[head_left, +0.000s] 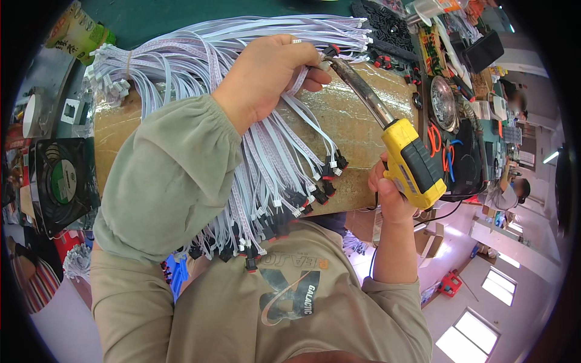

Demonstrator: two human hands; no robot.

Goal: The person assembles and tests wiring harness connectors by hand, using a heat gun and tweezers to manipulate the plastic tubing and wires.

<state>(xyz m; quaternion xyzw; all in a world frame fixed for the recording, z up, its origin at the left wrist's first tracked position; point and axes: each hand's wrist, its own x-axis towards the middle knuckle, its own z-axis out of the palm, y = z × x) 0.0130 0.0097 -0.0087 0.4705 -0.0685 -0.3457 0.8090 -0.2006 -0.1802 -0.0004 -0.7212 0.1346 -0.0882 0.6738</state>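
My right hand (393,190) grips a yellow-and-black corded gun-shaped tool (414,163) with a long metal barrel; whether it solders or glues I cannot tell. Its tip meets the fingertips of my left hand (272,72), which are closed on the end of a white ribbon cable (296,81). Beside those fingers sits a small black-and-red connector (331,50), partly hidden. Beneath my left wrist, many more white ribbon cables (266,157) hang toward my lap, with white plugs and black connectors (327,169) at their ends. Another bundle of ribbon cables (175,45) lies behind my left hand.
A brown board (357,121) covers the work surface. At back right stands a tray of black connectors (387,30). Orange-handled scissors (433,140), blue-handled pliers (451,158) and a metal dish (443,100) lie right of the tool. A black fan (60,184) stands at left.
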